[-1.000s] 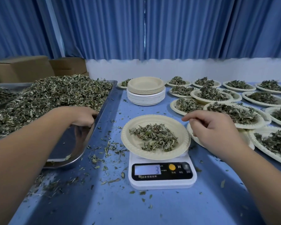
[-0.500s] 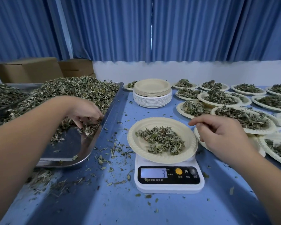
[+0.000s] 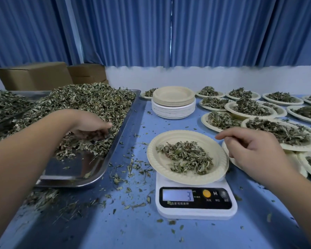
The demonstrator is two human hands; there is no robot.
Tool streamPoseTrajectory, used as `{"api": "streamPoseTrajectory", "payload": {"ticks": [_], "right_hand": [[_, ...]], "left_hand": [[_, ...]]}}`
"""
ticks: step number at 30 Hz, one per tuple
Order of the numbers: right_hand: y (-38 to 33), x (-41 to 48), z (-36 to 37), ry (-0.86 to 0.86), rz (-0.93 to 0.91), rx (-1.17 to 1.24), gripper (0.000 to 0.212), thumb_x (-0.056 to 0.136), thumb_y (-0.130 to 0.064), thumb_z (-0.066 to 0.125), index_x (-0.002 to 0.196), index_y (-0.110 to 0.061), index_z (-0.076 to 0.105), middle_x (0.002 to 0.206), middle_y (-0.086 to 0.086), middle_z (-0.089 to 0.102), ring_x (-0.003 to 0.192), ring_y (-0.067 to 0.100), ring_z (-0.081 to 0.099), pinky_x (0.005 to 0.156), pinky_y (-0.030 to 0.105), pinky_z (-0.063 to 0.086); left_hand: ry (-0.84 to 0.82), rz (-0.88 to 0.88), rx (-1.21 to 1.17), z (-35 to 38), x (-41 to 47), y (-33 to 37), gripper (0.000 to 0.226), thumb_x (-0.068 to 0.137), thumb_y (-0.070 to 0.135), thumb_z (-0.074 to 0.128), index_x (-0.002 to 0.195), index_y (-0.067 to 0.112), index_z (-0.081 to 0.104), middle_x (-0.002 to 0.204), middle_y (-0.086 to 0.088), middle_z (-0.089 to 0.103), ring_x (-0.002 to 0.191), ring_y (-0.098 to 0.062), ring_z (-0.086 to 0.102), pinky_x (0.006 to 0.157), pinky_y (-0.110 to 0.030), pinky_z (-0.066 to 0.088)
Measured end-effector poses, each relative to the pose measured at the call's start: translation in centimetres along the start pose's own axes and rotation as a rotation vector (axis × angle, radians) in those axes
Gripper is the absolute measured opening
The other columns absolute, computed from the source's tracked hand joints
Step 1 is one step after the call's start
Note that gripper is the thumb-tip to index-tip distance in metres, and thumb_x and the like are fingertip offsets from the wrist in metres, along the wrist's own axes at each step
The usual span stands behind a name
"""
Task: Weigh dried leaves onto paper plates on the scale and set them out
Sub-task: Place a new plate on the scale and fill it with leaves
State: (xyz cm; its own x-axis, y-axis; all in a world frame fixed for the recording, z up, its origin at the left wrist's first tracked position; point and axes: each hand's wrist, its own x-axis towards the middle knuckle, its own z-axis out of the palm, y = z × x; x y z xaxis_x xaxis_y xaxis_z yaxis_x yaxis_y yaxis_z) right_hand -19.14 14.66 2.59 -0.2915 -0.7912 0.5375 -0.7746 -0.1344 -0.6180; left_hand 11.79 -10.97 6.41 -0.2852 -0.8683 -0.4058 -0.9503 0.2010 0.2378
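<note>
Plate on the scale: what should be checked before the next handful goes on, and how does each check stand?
1. Plate seated on the scale: ok.
2. Display readable: ok, it shows 3.
3. Left hand gripping a handful: cannot tell; it rests on the leaves in the tray, fingers partly hidden.
4. Right hand clear of the plate: cannot tell; its index fingertip is at the rim.
5. Stack of spare plates within view: ok.
</note>
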Motion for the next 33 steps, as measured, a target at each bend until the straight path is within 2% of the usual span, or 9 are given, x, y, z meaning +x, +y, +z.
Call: {"api": "streamPoseTrajectory", "payload": {"ticks": [2, 6, 9, 14, 18, 23, 26, 29, 33], "right_hand": [[0.0, 0.0, 0.0, -0.003, 0.003, -0.005, 0.039, 0.089, -0.005, 0.056, 0.076, -0.039, 0.070, 0.053, 0.007, 0.060, 0.036, 0.008, 0.039, 0.037, 0.013, 0.029], [0.0, -0.1, -0.1, -0.005, 0.008, -0.006, 0.039, 0.089, -0.006, 0.056, 0.076, -0.041, 0.069, 0.052, 0.006, 0.060, 0.040, 0.017, 0.047, 0.039, 0.020, 0.033], [0.1, -0.2, -0.3, -0.005, 0.006, -0.003, 0.039, 0.089, -0.006, 0.055, 0.077, -0.041, 0.069, 0.052, 0.010, 0.060, 0.036, 0.011, 0.038, 0.039, 0.021, 0.032], [0.0, -0.3, -0.4, -0.005, 0.007, -0.002, 0.039, 0.089, -0.007, 0.054, 0.076, -0.041, 0.068, 0.053, 0.012, 0.060, 0.036, 0.009, 0.036, 0.038, 0.019, 0.030], [0.0, -0.3, -0.4, -0.007, 0.013, 0.001, 0.040, 0.089, -0.008, 0.054, 0.075, -0.043, 0.066, 0.053, 0.010, 0.061, 0.037, 0.012, 0.039, 0.038, 0.019, 0.031], [0.0, -0.4, -0.4, 0.003, 0.024, 0.021, 0.038, 0.089, -0.007, 0.055, 0.076, -0.041, 0.068, 0.055, 0.012, 0.060, 0.037, 0.011, 0.037, 0.038, 0.016, 0.030], [0.0, -0.5, -0.3, -0.004, 0.030, 0.033, 0.037, 0.089, -0.006, 0.054, 0.076, -0.038, 0.068, 0.052, 0.012, 0.057, 0.035, 0.008, 0.035, 0.036, 0.014, 0.027], [0.0, -0.6, -0.3, -0.004, 0.042, 0.047, 0.038, 0.089, -0.007, 0.053, 0.074, -0.039, 0.067, 0.053, 0.012, 0.058, 0.035, 0.008, 0.034, 0.035, 0.015, 0.028], [0.2, -0.6, -0.5, -0.004, 0.058, 0.065, 0.037, 0.090, -0.007, 0.052, 0.077, -0.039, 0.068, 0.058, 0.014, 0.061, 0.035, 0.007, 0.035, 0.035, 0.015, 0.029]], "left_hand": [[0.040, 0.063, -0.131, -0.4, -0.7, 0.6, 0.053, 0.093, 0.058, 0.039, 0.120, 0.018, 0.062, 0.110, -0.008, 0.067, 0.093, -0.025, 0.069, 0.073, -0.034, 0.057], [0.111, 0.110, 0.000, 0.7, -1.9, 1.4, 0.082, 0.085, 0.075, 0.016, 0.149, 0.026, 0.033, 0.154, -0.009, 0.034, 0.138, -0.032, 0.038, 0.112, -0.053, 0.032], [-0.018, 0.063, -0.036, 2.5, -3.1, 1.7, 0.101, 0.071, 0.085, 0.006, 0.152, 0.029, 0.026, 0.161, -0.004, 0.015, 0.147, -0.030, 0.015, 0.118, -0.053, 0.012], [-0.104, 0.088, -0.078, 3.3, -5.5, 1.6, 0.104, 0.072, 0.086, 0.017, 0.150, 0.019, 0.031, 0.159, -0.003, 0.023, 0.145, -0.025, 0.025, 0.118, -0.043, 0.023], [0.005, 0.178, -0.098, 2.8, -8.1, 1.2, 0.084, 0.078, 0.074, 0.019, 0.131, 0.019, 0.056, 0.130, -0.002, 0.061, 0.109, -0.013, 0.062, 0.092, -0.029, 0.053], [0.040, 0.161, 0.199, 5.3, -10.1, 1.1, 0.094, 0.077, 0.073, 0.000, 0.152, 0.023, 0.027, 0.158, 0.002, 0.024, 0.145, -0.018, 0.024, 0.117, -0.034, 0.016], [0.062, 0.170, 0.234, 6.9, -10.8, 1.3, 0.086, 0.084, 0.071, 0.003, 0.152, 0.024, 0.028, 0.158, 0.004, 0.026, 0.145, -0.016, 0.025, 0.116, -0.030, 0.016], [0.142, 0.165, 0.223, 8.0, -11.2, 1.5, 0.085, 0.084, 0.072, 0.009, 0.137, 0.019, 0.050, 0.141, -0.003, 0.051, 0.126, -0.019, 0.049, 0.107, -0.032, 0.033], [0.313, 0.210, 0.183, 9.5, -11.9, 1.0, 0.070, 0.087, 0.071, 0.017, 0.089, 0.015, 0.059, 0.082, -0.002, 0.062, 0.076, -0.016, 0.059, 0.074, -0.034, 0.047]]}}
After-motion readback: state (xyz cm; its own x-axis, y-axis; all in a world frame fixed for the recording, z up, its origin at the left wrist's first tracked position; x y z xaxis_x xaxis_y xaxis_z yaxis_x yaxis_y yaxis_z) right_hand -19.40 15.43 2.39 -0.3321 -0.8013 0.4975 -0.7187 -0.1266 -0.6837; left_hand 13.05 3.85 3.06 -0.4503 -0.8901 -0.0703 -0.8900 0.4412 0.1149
